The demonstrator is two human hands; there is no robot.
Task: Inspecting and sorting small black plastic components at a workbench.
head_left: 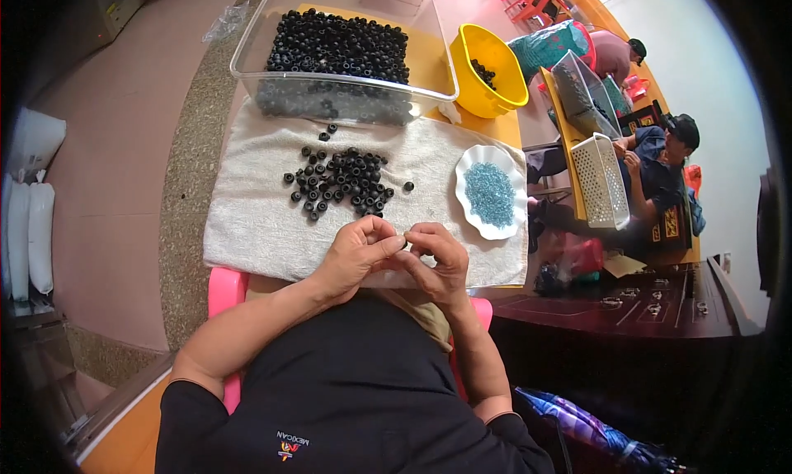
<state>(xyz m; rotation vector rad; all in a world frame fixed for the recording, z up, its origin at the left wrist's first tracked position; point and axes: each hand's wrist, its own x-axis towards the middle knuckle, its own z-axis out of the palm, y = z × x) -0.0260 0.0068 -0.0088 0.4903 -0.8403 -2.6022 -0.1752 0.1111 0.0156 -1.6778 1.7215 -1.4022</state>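
My left hand (359,253) is closed in a pinch on a small black ring-shaped piece (403,244), of which only a dark edge shows between the fingertips. Close against it, my right hand (439,262) is also pinched; whatever its fingertips hold is too small and hidden to name. Just beyond the hands, a loose pile of black ring-shaped pieces (351,177) with holes lies on a white cloth (247,202). To the right sits a white scalloped plate (468,162) bearing tiny translucent blue pieces (490,195).
A clear plastic bin (437,90) of black pieces stands at the back, beside a yellow basin (487,103) with a few more. Farther right, a person (656,165) in a dark cap works near a white perforated basket (601,181). A folded umbrella (590,429) lies at lower right.
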